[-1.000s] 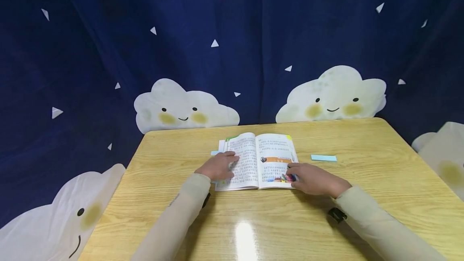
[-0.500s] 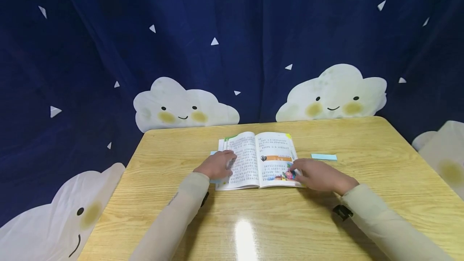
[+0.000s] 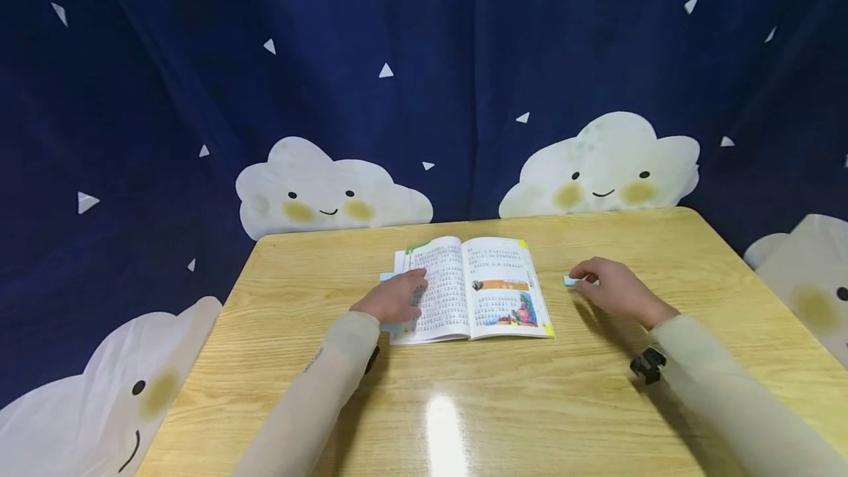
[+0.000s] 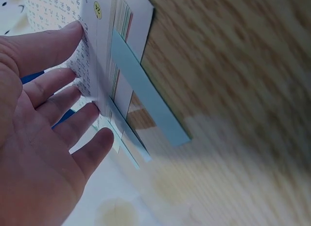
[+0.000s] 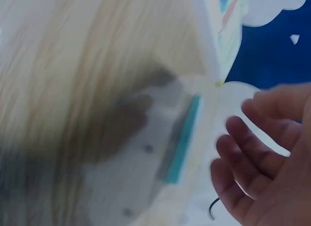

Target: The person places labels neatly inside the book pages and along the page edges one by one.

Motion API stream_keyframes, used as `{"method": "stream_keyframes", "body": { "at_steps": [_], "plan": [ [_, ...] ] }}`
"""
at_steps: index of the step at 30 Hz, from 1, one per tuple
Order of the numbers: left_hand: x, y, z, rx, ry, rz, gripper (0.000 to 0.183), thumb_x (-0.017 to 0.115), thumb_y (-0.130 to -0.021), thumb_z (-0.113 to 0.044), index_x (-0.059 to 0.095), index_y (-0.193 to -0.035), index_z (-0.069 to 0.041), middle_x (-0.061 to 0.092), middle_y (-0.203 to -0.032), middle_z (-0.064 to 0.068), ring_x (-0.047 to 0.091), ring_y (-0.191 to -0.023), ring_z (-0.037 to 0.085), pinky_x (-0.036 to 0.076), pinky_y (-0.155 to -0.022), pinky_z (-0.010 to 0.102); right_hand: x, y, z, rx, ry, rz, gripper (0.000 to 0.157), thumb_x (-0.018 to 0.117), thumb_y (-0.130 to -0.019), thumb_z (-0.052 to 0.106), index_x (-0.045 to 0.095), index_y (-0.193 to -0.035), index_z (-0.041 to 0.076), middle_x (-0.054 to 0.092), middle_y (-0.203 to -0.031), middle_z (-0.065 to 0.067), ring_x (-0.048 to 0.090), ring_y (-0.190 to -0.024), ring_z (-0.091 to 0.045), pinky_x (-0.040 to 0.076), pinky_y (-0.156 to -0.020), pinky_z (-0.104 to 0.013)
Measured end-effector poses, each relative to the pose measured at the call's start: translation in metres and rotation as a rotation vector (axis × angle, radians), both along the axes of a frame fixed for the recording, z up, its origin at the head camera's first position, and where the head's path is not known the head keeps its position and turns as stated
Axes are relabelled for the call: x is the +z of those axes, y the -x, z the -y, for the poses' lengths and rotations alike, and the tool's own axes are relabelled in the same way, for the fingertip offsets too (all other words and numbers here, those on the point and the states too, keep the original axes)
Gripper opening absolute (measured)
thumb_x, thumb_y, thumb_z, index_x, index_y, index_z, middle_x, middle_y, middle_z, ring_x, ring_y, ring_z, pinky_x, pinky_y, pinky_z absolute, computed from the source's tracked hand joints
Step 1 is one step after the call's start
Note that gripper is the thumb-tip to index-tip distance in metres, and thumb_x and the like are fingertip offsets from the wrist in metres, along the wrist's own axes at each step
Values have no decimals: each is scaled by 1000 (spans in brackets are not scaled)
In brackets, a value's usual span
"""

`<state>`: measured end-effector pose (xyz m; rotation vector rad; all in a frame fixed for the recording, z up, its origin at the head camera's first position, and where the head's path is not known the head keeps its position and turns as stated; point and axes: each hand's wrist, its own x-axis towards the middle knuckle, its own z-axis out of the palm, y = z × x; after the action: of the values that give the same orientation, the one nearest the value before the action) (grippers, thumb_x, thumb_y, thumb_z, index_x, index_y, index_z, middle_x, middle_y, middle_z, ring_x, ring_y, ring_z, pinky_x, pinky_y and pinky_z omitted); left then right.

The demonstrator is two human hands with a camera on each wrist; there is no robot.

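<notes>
An open book (image 3: 505,260) with printed text and small colour pictures lies on the table. My left hand (image 3: 391,298) rests on its left page, thumb and fingers extended in the left wrist view. Several light-blue paper strips (image 4: 150,95) stick out past the book's left edge there. To the right of the book, my right hand (image 3: 619,291) hovers over a small light-blue pad of paper strips (image 5: 184,141), largely covering it in the head view. The right wrist view shows the fingers loosely bent and apart from the pad, holding nothing.
The wooden table (image 3: 517,411) extends to both sides of the book and towards me. Behind it hangs a dark blue curtain (image 3: 371,13) with white triangles and smiling clouds. A black strap piece (image 3: 648,364) sits at the right wrist.
My right hand has left the right page's lower corner and moved right, over the blue pad. My left hand stays on the left page. The head view has shifted slightly.
</notes>
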<state>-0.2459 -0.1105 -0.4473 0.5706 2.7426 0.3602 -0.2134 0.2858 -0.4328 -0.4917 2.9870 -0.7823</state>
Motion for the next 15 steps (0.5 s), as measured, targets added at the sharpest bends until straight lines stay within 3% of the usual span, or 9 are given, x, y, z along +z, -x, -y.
{"method": "stream_keyframes", "body": {
  "at_steps": [7, 12, 15],
  "plan": [
    [2, -1, -1, 5, -8, 15, 61, 69, -92, -19, 46, -149, -12, 29, -165, -1, 27, -153, 22, 26, -125, 38, -10, 15, -15, -72, -58, -89, 21, 58, -93, 6, 72, -105, -4, 70, -104, -24, 65, -96, -41, 52, -82, -55],
    [4, -1, -1, 1, 1, 13, 68, 67, -93, -18, 38, -154, -20, 29, -165, -1, 28, -153, 23, 26, -125, 40, -11, 27, -18, -105, -131, -102, 22, 59, -90, 5, 75, -102, -3, 73, -101, -22, 67, -94, -38, 53, -82, -55],
    [3, -1, -1, -16, 17, 4, 66, 67, -92, -17, 41, -153, -21, 30, -165, 0, 30, -152, 25, 28, -124, 41, -14, 34, -20, -112, -167, -89, 20, 61, -89, 7, 76, -101, -2, 73, -100, -21, 67, -91, -36, 54, -82, -54]
  ]
}}
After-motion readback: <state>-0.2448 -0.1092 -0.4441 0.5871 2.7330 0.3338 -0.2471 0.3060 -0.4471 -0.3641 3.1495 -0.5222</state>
